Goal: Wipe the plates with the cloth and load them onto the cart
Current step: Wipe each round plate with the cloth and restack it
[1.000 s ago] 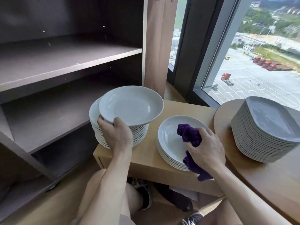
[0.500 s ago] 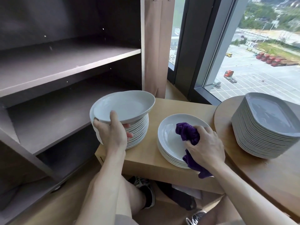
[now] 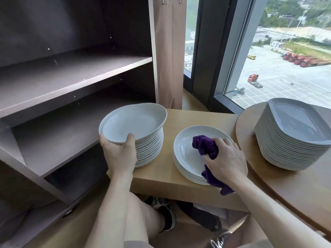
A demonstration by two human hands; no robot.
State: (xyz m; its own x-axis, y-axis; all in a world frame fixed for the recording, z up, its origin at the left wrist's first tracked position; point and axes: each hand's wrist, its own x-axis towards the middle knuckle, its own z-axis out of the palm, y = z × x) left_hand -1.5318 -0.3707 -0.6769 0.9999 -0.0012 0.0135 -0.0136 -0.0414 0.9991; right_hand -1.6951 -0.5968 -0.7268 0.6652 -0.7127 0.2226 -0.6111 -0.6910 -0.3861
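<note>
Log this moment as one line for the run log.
left hand: grips tilted top plate over tall stack | right hand: holds purple cloth on low stack

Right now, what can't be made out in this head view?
All head view.
- Fingers of the left hand under the lifted plate: hidden by that plate.
- Top of the low stack: partly covered by purple cloth and right hand.
- The grey plate stack: cut off by right edge.
- The shelving unit, bottom shelf: cut off by frame edge, in shadow.
</note>
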